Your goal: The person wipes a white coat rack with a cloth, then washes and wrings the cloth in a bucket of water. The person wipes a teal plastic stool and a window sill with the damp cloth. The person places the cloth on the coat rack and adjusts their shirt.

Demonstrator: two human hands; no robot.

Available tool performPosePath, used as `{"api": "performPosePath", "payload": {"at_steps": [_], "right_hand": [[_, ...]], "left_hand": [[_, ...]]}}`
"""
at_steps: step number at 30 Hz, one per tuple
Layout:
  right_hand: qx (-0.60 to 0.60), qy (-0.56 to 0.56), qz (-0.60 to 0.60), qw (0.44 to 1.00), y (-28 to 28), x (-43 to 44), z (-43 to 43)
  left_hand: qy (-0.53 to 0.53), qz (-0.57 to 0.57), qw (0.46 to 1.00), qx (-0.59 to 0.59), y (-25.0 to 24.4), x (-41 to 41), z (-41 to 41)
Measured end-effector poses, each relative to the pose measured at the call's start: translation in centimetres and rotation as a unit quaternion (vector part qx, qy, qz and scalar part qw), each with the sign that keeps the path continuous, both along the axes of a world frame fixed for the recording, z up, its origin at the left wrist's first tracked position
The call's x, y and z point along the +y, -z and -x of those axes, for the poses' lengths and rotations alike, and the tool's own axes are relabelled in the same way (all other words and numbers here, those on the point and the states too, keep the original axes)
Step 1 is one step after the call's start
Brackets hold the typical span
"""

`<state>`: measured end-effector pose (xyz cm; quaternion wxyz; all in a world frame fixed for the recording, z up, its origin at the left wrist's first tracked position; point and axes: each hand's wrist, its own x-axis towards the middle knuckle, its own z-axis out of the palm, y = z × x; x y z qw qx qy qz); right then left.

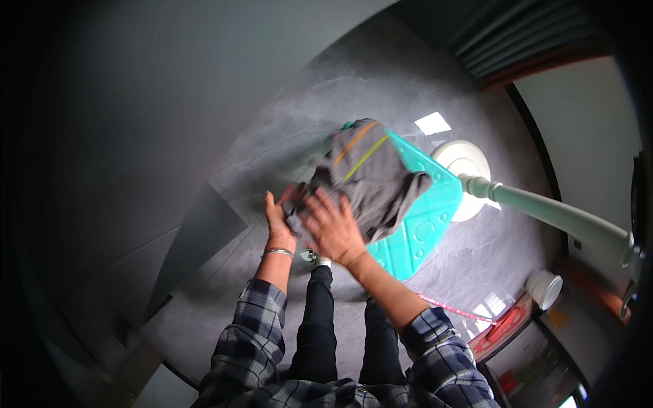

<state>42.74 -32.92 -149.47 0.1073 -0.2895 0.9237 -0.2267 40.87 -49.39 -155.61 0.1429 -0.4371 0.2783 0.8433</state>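
Note:
A grey cloth garment [367,173] with one orange and one yellow-green stripe lies over a turquoise plastic stool or small table [433,204]. One end of the cloth hangs past the left edge, between my hands. My left hand [280,219], with a silver bangle at the wrist, is at that end with its palm turned up, thumb apart, the cloth against its fingers. My right hand [331,224] lies flat over the same end, palm down, fingers spread. Some of the left fingers are hidden behind the cloth, and motion blurs both hands.
A white round-based stand [459,153] with a long pole [556,206] rises right of the turquoise surface. Farther right are a white bucket [545,289], a red patterned mat [502,326] and a pink cord or stick [454,309]. A large pale surface fills the upper left.

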Motion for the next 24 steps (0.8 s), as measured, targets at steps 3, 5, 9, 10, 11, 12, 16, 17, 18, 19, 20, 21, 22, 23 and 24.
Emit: {"api": "performPosePath", "payload": {"at_steps": [3, 5, 9, 10, 11, 12, 16, 17, 18, 19, 20, 21, 22, 23, 24], "right_hand": [[0.012, -0.003, 0.018, 1.000, 0.9, -0.4, -3.8], [0.046, -0.032, 0.024, 0.998, 1.0, -0.4, -5.4], [0.065, -0.015, 0.056, 0.996, 2.8, 2.8, -7.8], [0.064, -0.033, 0.047, 0.996, 2.4, 3.2, -8.0], [0.064, -0.038, 0.048, 0.996, 2.5, 3.6, -8.3], [0.064, -0.042, 0.048, 0.996, 2.4, 4.2, -8.8], [0.059, 0.007, 0.055, 0.997, 2.6, 9.0, -11.0], [0.050, 0.035, 0.048, 0.997, 3.0, 10.7, -12.0], [0.061, 0.082, 0.026, 0.994, 2.8, 12.1, -12.7], [0.054, 0.130, 0.025, 0.990, 2.7, 13.6, -13.2], [0.046, 0.165, 0.009, 0.985, 2.7, 14.8, -14.1], [0.039, 0.202, -0.008, 0.979, 3.0, 15.8, -14.7], [0.045, 0.259, -0.005, 0.965, 3.1, 16.6, -15.5], [0.054, 0.316, -0.003, 0.947, 3.7, 17.1, -16.2], [0.063, 0.373, 0.000, 0.926, 4.3, 17.5, -17.1]], "left_hand": [[0.169, 0.142, 0.975, -0.001, -1.6, -0.2, 0.5], [0.219, 0.170, 0.961, 0.019, 0.4, -3.1, 0.5], [0.436, 0.390, 0.795, 0.160, -3.8, 2.3, 2.6], [0.470, 0.421, 0.754, 0.187, -4.0, 3.3, 2.1], [0.502, 0.447, 0.708, 0.218, -3.9, 4.3, 2.0], [0.523, 0.476, 0.672, 0.222, -3.7, 5.3, 1.9], [0.535, 0.504, 0.665, 0.132, -3.1, 7.0, 2.7], [0.516, 0.434, 0.719, 0.171, -3.3, 7.8, 3.0], [0.506, 0.459, 0.715, 0.150, -2.8, 7.1, 3.0], [0.494, 0.484, 0.711, 0.130, -2.4, 6.5, 2.7], [0.516, 0.483, 0.693, 0.143, -1.9, 6.3, 2.2], [0.537, 0.482, 0.674, 0.159, -1.7, 6.2, 1.8], [0.557, 0.481, 0.654, 0.175, -1.6, 6.2, 1.4], [0.534, 0.467, 0.683, 0.175, -1.6, 6.5, 1.4], [0.510, 0.452, 0.711, 0.175, -1.7, 7.1, 1.1]]}}
